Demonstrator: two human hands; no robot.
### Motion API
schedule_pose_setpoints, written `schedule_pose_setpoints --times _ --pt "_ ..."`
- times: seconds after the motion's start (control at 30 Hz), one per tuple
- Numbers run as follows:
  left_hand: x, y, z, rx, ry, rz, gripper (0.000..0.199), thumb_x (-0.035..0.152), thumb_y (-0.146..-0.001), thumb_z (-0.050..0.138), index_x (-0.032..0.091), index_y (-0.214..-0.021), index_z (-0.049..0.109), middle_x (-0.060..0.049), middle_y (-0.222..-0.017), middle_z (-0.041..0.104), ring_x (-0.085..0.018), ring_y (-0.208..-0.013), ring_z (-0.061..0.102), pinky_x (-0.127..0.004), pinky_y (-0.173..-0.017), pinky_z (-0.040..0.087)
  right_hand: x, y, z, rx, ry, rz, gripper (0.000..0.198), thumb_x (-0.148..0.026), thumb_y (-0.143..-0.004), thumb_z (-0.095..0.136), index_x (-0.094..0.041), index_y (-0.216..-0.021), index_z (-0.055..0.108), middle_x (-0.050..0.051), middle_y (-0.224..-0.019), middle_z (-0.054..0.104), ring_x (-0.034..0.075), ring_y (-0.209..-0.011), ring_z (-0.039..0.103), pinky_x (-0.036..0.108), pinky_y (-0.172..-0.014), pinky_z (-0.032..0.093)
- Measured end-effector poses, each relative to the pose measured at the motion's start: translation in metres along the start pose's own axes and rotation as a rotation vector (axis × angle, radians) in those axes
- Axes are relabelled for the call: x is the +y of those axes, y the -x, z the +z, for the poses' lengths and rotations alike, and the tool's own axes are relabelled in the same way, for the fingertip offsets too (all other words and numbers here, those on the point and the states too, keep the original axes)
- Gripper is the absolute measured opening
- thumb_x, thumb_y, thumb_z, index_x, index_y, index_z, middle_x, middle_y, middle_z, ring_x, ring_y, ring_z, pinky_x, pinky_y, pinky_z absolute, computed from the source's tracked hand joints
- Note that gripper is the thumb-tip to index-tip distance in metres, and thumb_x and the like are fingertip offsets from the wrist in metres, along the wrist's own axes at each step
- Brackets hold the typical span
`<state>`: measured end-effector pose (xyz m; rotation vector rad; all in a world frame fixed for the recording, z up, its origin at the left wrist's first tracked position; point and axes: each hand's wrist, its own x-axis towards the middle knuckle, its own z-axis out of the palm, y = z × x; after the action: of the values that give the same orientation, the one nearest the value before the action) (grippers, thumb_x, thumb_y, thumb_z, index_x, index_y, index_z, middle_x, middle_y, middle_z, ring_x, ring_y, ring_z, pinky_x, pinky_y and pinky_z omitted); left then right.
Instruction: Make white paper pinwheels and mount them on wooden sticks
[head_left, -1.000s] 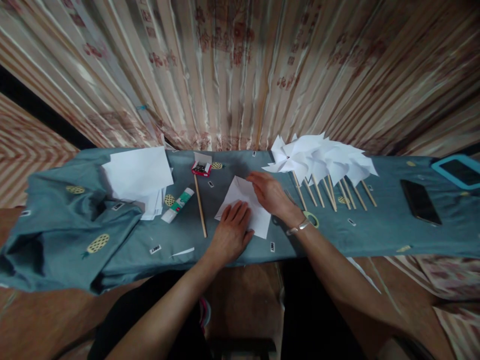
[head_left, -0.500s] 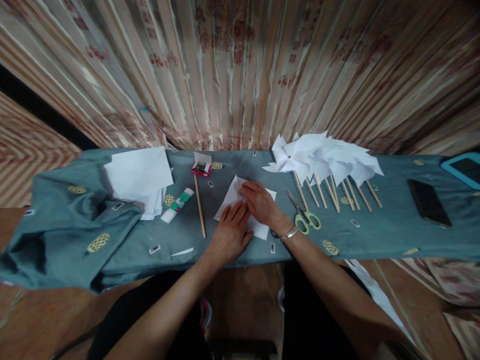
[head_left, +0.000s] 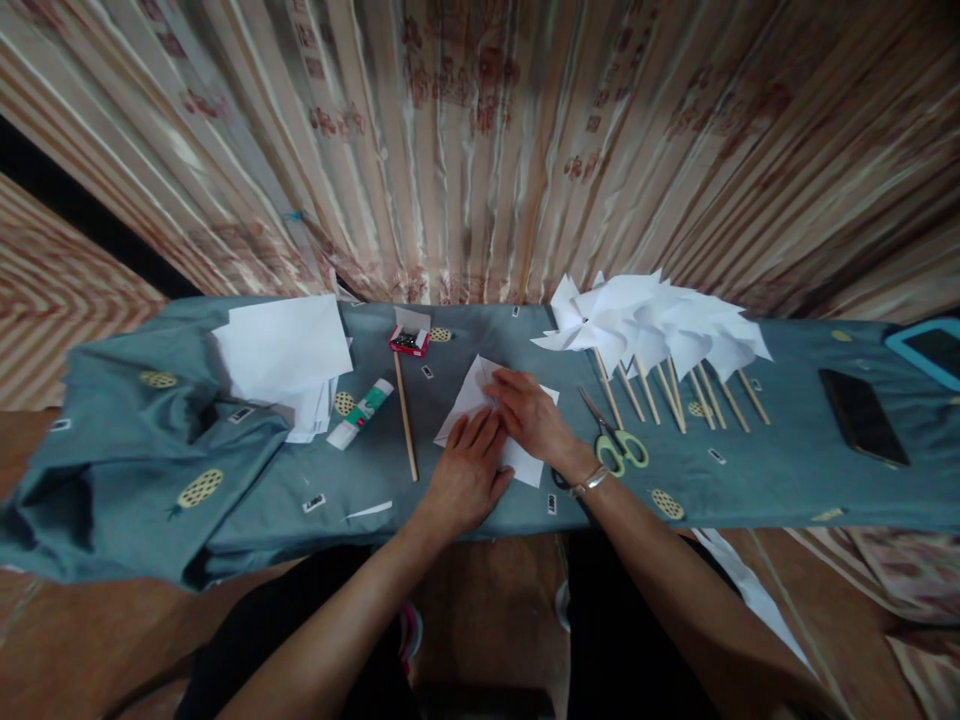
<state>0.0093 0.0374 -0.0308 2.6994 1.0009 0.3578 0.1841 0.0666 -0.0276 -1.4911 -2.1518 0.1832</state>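
A teal cloth-covered table [head_left: 750, 480] fronts striped curtains [head_left: 480, 140]; your left hand [head_left: 466, 470] and right hand [head_left: 534, 415] press flat, fingers spread, on a creased white paper square [head_left: 466, 400].

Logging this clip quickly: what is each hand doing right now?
Left hand: open, flat on the white square paper sheet.
Right hand: fingers pressing the same sheet; grip cannot be told.

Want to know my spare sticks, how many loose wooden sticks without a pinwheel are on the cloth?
1: the loose wooden stick lies between the glue stick and the folded paper. Others carry pinwheels; more may be hidden under papers.
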Motion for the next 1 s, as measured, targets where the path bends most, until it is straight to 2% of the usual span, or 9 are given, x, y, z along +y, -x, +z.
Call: schedule_pose_setpoints --times 0.1,0.2,0.33,0.5,0.6,0.83,1.0 --pt "0.001 0.000 -0.001 -0.010 0.010 -0.002 0.056 0.036 -0.095 0.054 0.006 -0.142 0.046 -0.021 -0.151 0.046 -0.034 -0.145 0.035 -0.053 -0.119 0.028 -0.002 -0.003 0.001 -0.011 0.040 -0.006 0.041 -0.007 -0.090 0.043 -0.012 -0.122 0.067 0.019 -0.134 0.060 0.029 -0.121 0.056 0.045 -0.106 0.048" --pt "0.001 -0.001 -0.002 -0.007 0.015 -0.005 0.056 0.035 -0.095 0.053 0.007 -0.142 0.045 -0.020 -0.151 0.046 -0.033 -0.145 0.035 -0.053 -0.120 0.027 0.000 -0.010 0.003 -0.011 0.035 -0.005 0.038 -0.012 -0.093 0.041 -0.014 -0.120 0.067 0.017 -0.132 0.063 0.028 -0.118 0.058 0.046 -0.106 0.047" --pt "0.001 0.000 -0.002 0.001 0.012 -0.003 0.053 0.033 -0.095 0.052 0.007 -0.141 0.046 -0.020 -0.151 0.047 -0.033 -0.145 0.035 -0.053 -0.119 0.028 0.010 -0.029 0.009 0.019 0.003 0.088 0.038 -0.021 -0.096 0.046 -0.012 -0.129 0.062 0.016 -0.134 0.062 0.028 -0.122 0.057 0.045 -0.110 0.043" --pt "0.000 0.001 0.000 0.015 0.001 0.013 0.051 0.035 -0.096 0.049 0.007 -0.139 0.048 -0.020 -0.150 0.048 -0.034 -0.144 0.036 -0.053 -0.119 0.028 0.032 -0.049 0.013 -0.063 -0.049 0.219 0.074 -0.046 -0.081 0.072 -0.017 -0.145 0.048 0.018 -0.154 0.042 0.036 -0.141 0.040 0.055 -0.115 0.035" --pt "-0.001 0.002 0.000 0.020 -0.001 0.020 0.052 0.036 -0.097 0.048 0.008 -0.140 0.047 -0.019 -0.151 0.047 -0.033 -0.145 0.036 -0.052 -0.119 0.028 0.043 -0.058 0.014 -0.088 -0.063 0.228 0.081 -0.053 -0.079 0.073 -0.018 -0.146 0.046 0.017 -0.156 0.038 0.036 -0.144 0.037 0.055 -0.116 0.033" --pt "0.002 0.001 -0.002 0.003 -0.002 0.000 0.050 0.036 -0.097 0.049 0.008 -0.139 0.049 -0.017 -0.151 0.047 -0.032 -0.145 0.035 -0.051 -0.120 0.027 0.054 -0.081 0.022 -0.016 0.000 0.223 0.075 -0.048 -0.081 0.073 -0.008 -0.140 0.052 0.022 -0.150 0.045 0.036 -0.139 0.042 0.049 -0.117 0.034" --pt "0.002 0.002 -0.002 0.001 0.007 -0.012 0.050 0.036 -0.097 0.049 0.008 -0.139 0.050 -0.018 -0.151 0.048 -0.032 -0.145 0.035 -0.052 -0.119 0.027 0.058 -0.086 0.031 0.096 -0.015 0.216 0.063 -0.048 -0.085 0.069 -0.011 -0.135 0.058 0.021 -0.146 0.049 0.036 -0.134 0.045 0.053 -0.112 0.038"
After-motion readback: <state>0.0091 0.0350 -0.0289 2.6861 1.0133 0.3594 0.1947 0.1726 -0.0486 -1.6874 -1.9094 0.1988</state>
